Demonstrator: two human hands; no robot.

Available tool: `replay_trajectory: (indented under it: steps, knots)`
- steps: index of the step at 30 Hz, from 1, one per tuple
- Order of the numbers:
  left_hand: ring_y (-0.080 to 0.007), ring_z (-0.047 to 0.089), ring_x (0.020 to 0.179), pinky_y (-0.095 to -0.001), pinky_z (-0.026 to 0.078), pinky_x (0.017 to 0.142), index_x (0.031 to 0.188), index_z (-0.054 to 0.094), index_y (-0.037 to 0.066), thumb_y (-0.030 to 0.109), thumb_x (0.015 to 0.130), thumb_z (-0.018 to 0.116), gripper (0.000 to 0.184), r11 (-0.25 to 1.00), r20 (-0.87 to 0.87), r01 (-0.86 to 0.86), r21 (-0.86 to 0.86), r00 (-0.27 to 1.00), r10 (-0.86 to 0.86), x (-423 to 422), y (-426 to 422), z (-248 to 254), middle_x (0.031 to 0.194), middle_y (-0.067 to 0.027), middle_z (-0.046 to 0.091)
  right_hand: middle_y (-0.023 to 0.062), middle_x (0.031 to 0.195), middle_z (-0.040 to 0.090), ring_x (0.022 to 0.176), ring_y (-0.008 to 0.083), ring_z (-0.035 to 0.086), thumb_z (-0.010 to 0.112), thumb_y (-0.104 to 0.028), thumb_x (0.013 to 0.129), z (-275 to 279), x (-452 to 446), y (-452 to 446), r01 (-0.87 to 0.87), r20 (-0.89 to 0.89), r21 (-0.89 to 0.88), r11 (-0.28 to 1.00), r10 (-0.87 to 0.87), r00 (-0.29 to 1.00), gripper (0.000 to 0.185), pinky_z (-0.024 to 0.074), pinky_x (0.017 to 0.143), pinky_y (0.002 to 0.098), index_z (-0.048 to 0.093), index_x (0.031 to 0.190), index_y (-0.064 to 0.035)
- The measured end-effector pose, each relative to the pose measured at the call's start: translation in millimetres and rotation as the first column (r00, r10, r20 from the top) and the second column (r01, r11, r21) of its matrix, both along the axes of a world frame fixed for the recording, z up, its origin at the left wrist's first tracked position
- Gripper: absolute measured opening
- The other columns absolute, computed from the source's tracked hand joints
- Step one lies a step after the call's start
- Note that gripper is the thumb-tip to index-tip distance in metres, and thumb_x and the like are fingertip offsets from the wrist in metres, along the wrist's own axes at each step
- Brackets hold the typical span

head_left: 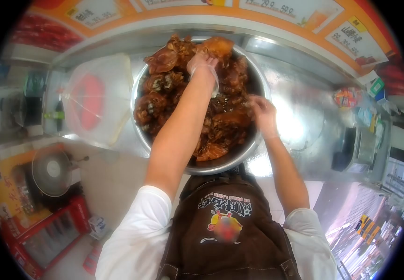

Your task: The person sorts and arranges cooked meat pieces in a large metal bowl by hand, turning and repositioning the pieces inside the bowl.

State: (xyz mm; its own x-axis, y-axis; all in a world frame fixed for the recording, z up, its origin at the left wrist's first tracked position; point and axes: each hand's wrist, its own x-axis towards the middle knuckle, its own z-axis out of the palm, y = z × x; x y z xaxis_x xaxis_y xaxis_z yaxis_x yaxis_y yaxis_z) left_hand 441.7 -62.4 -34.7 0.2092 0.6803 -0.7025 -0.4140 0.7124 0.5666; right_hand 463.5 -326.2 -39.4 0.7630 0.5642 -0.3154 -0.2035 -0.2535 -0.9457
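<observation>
A large round metal basin point(263, 84) is heaped with glossy brown braised meat point(232, 119) in big, uneven pieces. My left hand point(203, 64), in a thin clear plastic glove, reaches to the far part of the heap. Its fingers are curled against a smooth orange-brown piece of meat point(218, 45). At the basin's right side is my right hand point(264, 115), its fingers bent together at the edge of the meat. What lies between those fingertips is too small to make out.
The basin stands on a shiny metal counter point(300, 98). On the left is a clear plastic bag point(118, 88) near a red round object point(91, 100). Small packets point(347, 97) and a dark container point(344, 149) sit to the right. Price signs point(290, 14) line the back. A lidded pan point(51, 170) is lower left.
</observation>
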Motion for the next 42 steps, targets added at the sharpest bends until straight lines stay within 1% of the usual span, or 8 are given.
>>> replay_trajectory:
  steps: [4, 13, 23, 28, 34, 36, 38, 42]
  knots:
    - [-0.0387, 0.066, 0.12, -0.0477, 0.063, 0.096, 0.137, 0.055, -0.013, 0.007, 0.104, 0.057, 0.038, 0.996, 0.011, -0.082, 0.034, 0.997, 0.081, 3, 5, 8, 0.138, -0.026, 0.062, 0.0038, 0.092, 0.074, 0.071, 0.0074, 0.063, 0.068, -0.004, 0.104, -13, -7, -9, -0.002, -0.021, 0.015, 1.0, 0.002, 1.0, 0.018, 0.0498, 0.062, 0.0225, 0.074, 0.119, 0.0019]
    - [-0.0421, 0.055, 0.138, -0.0535, 0.058, 0.112, 0.155, 0.042, -0.006, 0.018, 0.113, 0.048, 0.048, 0.999, 0.068, 0.023, 0.045, 0.997, -0.026, -10, 0, -11, 0.15, -0.0261, 0.05, 0.0043, 0.095, 0.075, 0.072, 0.0081, 0.063, 0.068, -0.005, 0.103, -19, -22, -19, -0.055, -0.082, 0.002, 0.998, 0.055, 0.995, 0.018, 0.0522, 0.066, 0.0231, 0.074, 0.119, 0.0026]
    - [-0.0454, 0.062, 0.128, -0.0532, 0.057, 0.112, 0.153, 0.04, -0.009, 0.012, 0.11, 0.049, 0.048, 0.993, 0.082, 0.105, 0.061, 0.991, -0.11, -33, -17, -22, 0.14, -0.0282, 0.056, 0.0069, 0.098, 0.077, 0.072, 0.0103, 0.066, 0.067, -0.002, 0.103, -18, -23, -26, -0.071, -0.071, -0.03, 0.997, 0.068, 0.995, 0.019, 0.0536, 0.066, 0.0236, 0.073, 0.12, 0.0026]
    - [-0.0399, 0.066, 0.124, -0.0464, 0.057, 0.113, 0.144, 0.045, -0.012, 0.011, 0.11, 0.051, 0.041, 0.817, -0.029, 0.506, 0.274, 0.854, -0.519, -112, -53, 5, 0.136, -0.0268, 0.06, 0.0091, 0.103, 0.078, 0.077, 0.0112, 0.068, 0.067, -0.002, 0.103, -12, 13, -36, 0.006, -0.008, -0.019, 1.0, -0.006, 1.0, 0.021, 0.0554, 0.066, 0.0232, 0.072, 0.122, 0.0028]
    - [-0.0218, 0.069, 0.108, -0.0333, 0.057, 0.095, 0.139, 0.056, -0.005, 0.014, 0.108, 0.062, 0.037, 0.53, -0.383, 0.841, 0.11, 0.528, -0.758, -173, -91, -11, 0.117, -0.0143, 0.069, 0.0082, 0.104, 0.077, 0.083, 0.0127, 0.069, 0.071, -0.008, 0.101, -12, 18, -39, -0.22, 0.115, -0.159, 0.962, 0.239, 0.964, 0.027, 0.0582, 0.074, 0.0273, 0.073, 0.127, -0.0012]
    - [-0.0167, 0.064, 0.087, -0.0309, 0.053, 0.076, 0.135, 0.062, -0.004, 0.012, 0.104, 0.067, 0.035, 0.512, -0.424, 0.849, 0.132, 0.515, -0.744, -188, -99, -56, 0.107, -0.0114, 0.072, 0.0125, 0.11, 0.077, 0.091, 0.0222, 0.072, 0.075, -0.008, 0.096, -23, 8, -30, -0.354, 0.321, -0.278, 0.893, 0.434, 0.842, 0.031, 0.06, 0.084, 0.0342, 0.074, 0.127, -0.0022]
    - [-0.0161, 0.064, 0.088, -0.0306, 0.053, 0.078, 0.135, 0.063, -0.003, 0.012, 0.104, 0.067, 0.034, 0.525, -0.486, 0.837, 0.155, 0.527, -0.697, -192, -110, -47, 0.109, -0.0111, 0.073, 0.0195, 0.12, 0.075, 0.106, 0.0355, 0.073, 0.078, -0.014, 0.091, -28, 3, -17, -0.453, 0.435, -0.486, 0.748, 0.656, 0.617, 0.04, 0.0585, 0.098, 0.0429, 0.073, 0.129, -0.0032]
    - [-0.0146, 0.065, 0.101, -0.0283, 0.052, 0.093, 0.139, 0.064, -0.001, 0.014, 0.109, 0.063, 0.034, 0.565, -0.549, 0.792, 0.23, 0.586, -0.597, -213, -123, -20, 0.114, -0.0075, 0.072, 0.0225, 0.127, 0.072, 0.122, 0.0402, 0.067, 0.077, -0.029, 0.092, -45, -2, 7, -0.455, 0.403, -0.687, 0.566, 0.818, 0.41, 0.052, 0.0511, 0.109, 0.0482, 0.069, 0.136, -0.004]
